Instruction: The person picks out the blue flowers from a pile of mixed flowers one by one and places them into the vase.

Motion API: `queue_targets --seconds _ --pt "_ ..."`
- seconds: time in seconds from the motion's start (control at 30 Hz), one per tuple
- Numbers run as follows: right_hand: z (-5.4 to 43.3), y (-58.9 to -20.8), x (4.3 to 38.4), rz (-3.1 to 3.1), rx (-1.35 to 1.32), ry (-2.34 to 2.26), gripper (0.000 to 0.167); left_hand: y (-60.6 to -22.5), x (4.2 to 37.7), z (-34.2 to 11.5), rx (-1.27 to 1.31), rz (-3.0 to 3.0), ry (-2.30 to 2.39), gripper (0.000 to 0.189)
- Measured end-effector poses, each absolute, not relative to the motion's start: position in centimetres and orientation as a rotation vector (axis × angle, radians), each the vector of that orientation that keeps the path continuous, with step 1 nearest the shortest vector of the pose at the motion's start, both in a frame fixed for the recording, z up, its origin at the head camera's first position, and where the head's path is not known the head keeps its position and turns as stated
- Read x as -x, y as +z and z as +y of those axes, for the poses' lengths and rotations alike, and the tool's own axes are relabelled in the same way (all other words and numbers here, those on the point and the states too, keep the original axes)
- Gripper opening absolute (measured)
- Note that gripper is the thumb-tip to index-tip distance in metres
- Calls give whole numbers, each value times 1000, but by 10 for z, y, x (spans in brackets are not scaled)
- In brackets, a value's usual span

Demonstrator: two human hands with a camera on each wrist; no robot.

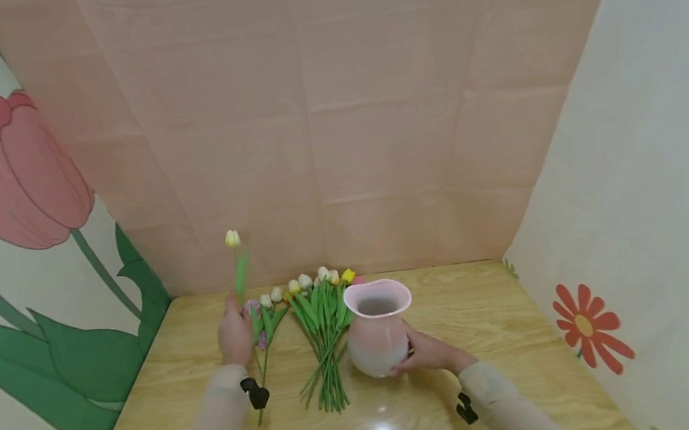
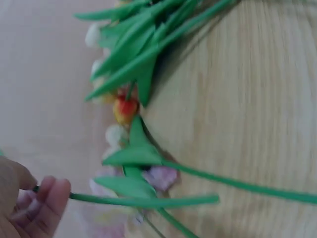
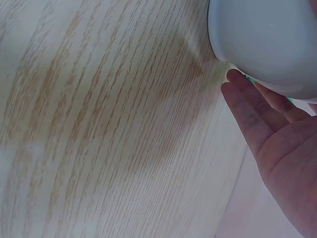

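Head view: our left hand [image 1: 235,332] pinches a pale-yellow, green-stemmed tulip [image 1: 233,239] upright; our right hand [image 1: 432,351] grips a glossy, round, pink-and-white vase [image 1: 379,344], likely steadying it.

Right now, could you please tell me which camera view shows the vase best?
The head view, showing the vase from rim to base. The right wrist view shows only part of its pale body; the left wrist view shows none.

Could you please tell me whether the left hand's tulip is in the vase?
Out: the left hand holds the pale yellow tulip apart from the vase, with bunched tulips between.
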State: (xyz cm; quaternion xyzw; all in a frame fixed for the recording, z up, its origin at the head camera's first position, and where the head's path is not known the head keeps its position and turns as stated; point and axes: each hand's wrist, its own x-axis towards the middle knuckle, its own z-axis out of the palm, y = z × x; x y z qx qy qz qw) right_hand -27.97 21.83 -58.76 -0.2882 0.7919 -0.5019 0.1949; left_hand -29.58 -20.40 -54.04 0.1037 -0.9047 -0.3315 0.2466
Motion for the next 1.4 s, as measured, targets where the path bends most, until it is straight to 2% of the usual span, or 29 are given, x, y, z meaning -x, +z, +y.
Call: queue_targets --seconds 0.43,0.63,1.4 --pt "217 -589 279 2223 787 -1405 103 -565 277 -245 -311 -2856 -772 40" --pt "217 -590 278 2214 783 -1417 102 -569 272 -254 -411 -2981 -715 42" --pt "218 -587 280 2226 784 -1407 101 -598 283 -264 -452 -3111 -662 41"
